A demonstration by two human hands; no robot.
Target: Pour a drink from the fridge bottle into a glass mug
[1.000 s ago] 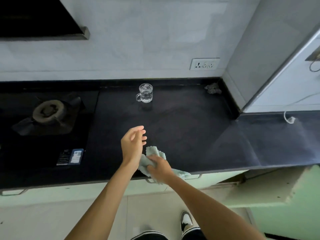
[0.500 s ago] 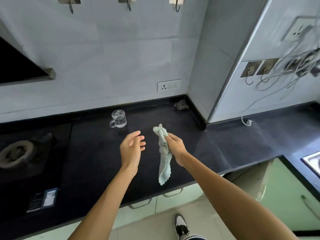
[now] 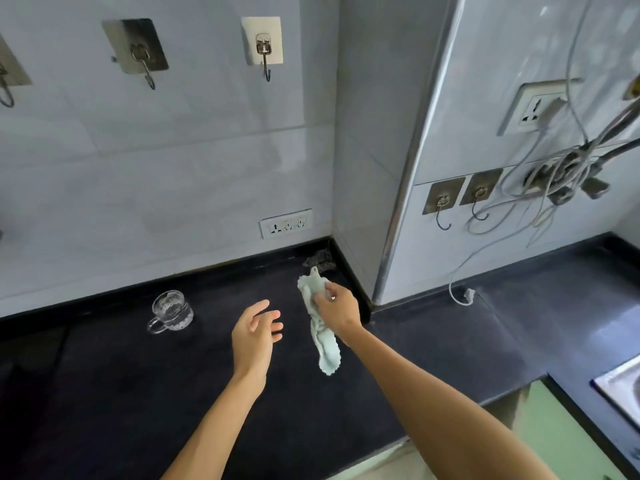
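Countertop [image 3: 467, 344] black and broad, right hand [image 3: 337, 308] gripping pale green cloth [image 3: 320, 327] that hangs over it near the far corner, left hand [image 3: 254, 336] beside it with fingers loosely spread, holding nothing, glass mug [image 3: 171, 310] far left, upright.

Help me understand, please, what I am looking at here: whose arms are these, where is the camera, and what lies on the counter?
There is no machine here. These are a person's two bare arms, filmed by one wide-angle camera worn on the head, which looks forward and down. The left hand hovers open above the dark counter and holds nothing. The right hand grips a pale green cloth, which hangs down below it. A clear glass mug stands upright on the counter, to the left near the wall. A dark crumpled thing lies in the corner. No bottle is in view.
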